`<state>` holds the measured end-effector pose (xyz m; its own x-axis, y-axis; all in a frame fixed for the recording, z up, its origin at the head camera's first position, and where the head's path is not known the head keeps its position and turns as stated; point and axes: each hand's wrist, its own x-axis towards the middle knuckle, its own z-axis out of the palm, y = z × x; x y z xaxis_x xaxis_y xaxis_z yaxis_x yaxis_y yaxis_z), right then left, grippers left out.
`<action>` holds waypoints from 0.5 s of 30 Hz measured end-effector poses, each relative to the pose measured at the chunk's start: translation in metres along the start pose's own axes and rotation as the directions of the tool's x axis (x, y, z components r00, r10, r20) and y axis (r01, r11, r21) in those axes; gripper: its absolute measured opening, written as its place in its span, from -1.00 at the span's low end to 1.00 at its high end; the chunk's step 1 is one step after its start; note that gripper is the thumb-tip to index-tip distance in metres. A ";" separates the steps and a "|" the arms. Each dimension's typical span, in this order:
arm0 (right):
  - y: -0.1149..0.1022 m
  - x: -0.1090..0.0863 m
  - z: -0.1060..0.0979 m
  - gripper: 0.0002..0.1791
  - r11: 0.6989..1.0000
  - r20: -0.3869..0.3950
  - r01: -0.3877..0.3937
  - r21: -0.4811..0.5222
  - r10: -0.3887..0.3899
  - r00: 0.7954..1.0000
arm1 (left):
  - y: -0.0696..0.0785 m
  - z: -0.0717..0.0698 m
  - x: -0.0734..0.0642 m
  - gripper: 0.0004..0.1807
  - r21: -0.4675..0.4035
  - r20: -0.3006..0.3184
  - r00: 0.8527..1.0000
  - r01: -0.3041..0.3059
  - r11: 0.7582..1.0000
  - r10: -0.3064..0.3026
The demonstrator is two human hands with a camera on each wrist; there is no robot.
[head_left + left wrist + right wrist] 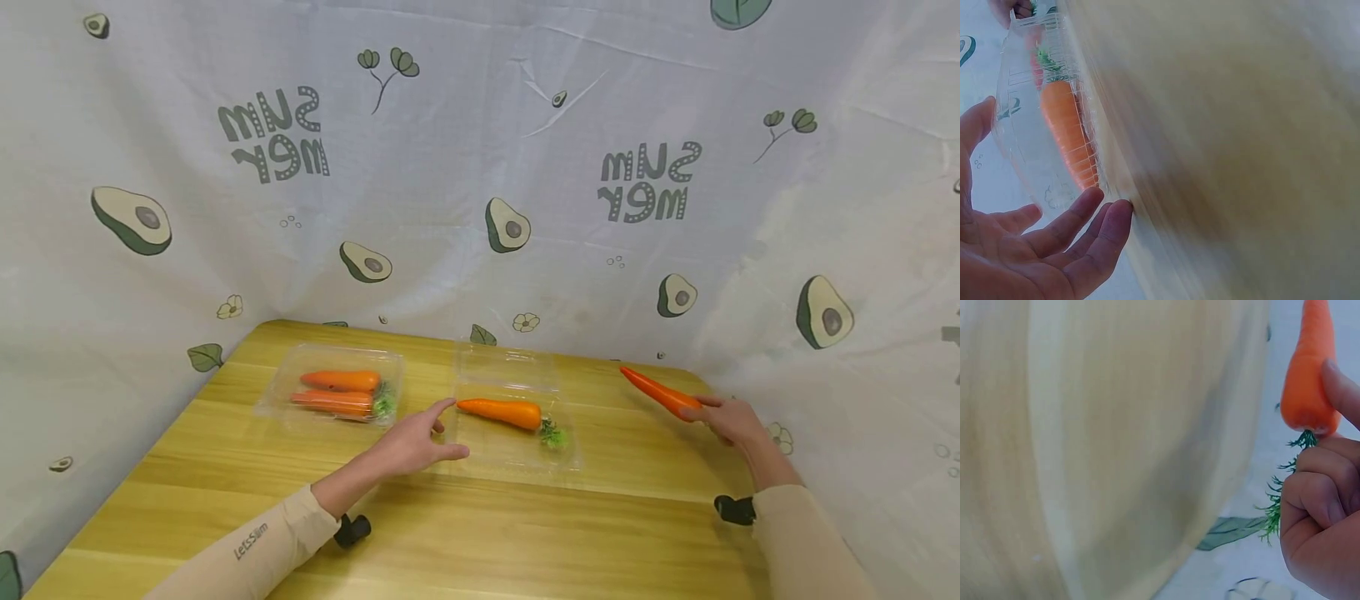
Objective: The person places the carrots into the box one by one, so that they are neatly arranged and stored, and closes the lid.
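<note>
My right hand [731, 419] holds a carrot [658, 392] by its thick top end, over the right side of the table. In the right wrist view the thumb lies on the carrot [1311, 381] and green leaves [1270, 512] hang beside the curled fingers. My left hand [422, 442] is spread beside the left edge of an open clear plastic box [517, 460], its fingers relaxed and around nothing. One carrot [502, 412] with a green leafy top lies in that box, its tip toward the left hand. The left wrist view shows the box wall [1013, 144] between thumb and fingers.
A closed clear plastic box [390, 360] with two carrots [341, 381] stands at the left on the wooden table [480, 533]. The open box's lid [506, 367] leans back behind it. A printed cloth [450, 167] hangs around the table's back and sides.
</note>
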<state>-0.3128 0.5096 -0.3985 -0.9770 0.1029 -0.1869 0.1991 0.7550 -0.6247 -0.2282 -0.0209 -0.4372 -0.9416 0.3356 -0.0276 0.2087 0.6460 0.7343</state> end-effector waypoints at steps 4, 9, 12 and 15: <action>-0.014 -0.004 -0.001 -0.01 1.000 0.009 0.018 0.005 -0.018 1.000 | 0.001 0.000 0.000 -0.01 0.003 -0.001 1.000 -0.009 1.000 0.009; -0.030 -0.008 -0.002 0.01 0.999 0.020 0.047 -0.012 -0.046 0.999 | 0.000 0.001 0.001 -0.02 0.009 -0.002 1.000 -0.009 1.000 0.009; -0.041 -0.015 -0.001 -0.01 0.997 0.042 0.078 -0.008 -0.078 0.996 | 0.000 0.001 0.002 -0.02 0.009 0.000 1.000 -0.009 1.000 0.009; -0.053 -0.021 0.000 -0.04 0.994 0.054 0.111 -0.010 -0.110 0.992 | -0.001 0.002 0.002 -0.02 0.010 0.001 1.000 -0.006 1.000 0.006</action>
<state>-0.3025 0.4672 -0.3618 -0.9873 -0.0164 -0.1578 0.0886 0.7685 -0.6337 -0.2297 -0.0195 -0.4388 -0.9401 0.3401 -0.0242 0.2168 0.6510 0.7274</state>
